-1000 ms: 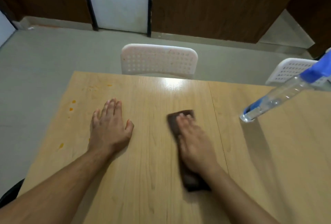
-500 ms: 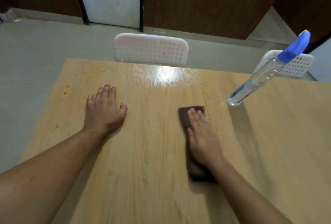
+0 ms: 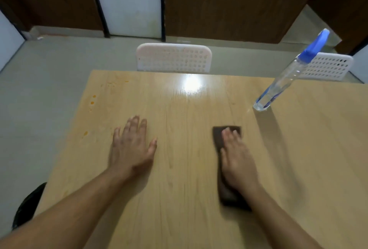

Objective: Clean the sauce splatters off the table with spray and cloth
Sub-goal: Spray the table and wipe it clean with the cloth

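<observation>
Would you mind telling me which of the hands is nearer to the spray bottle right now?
Right. The right hand lies flat on the brown cloth, just below and left of the spray bottle. The left hand rests flat on the table, farther left, nearer the orange splatters.

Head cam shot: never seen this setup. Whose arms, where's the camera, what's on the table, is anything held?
There is no machine here. A person wears a wide-angle camera on the head, looking forward and down, so both arms are their own. The left hand lies flat on the wooden table, fingers straight, holding nothing. The right hand presses flat on a dark brown cloth; it pushes the cloth rather than gripping it. A clear spray bottle with a blue top stands further back on the right. Orange sauce splatters dot the far left edge, apart from the cloth. Two white perforated chair backs show beyond the table.
</observation>
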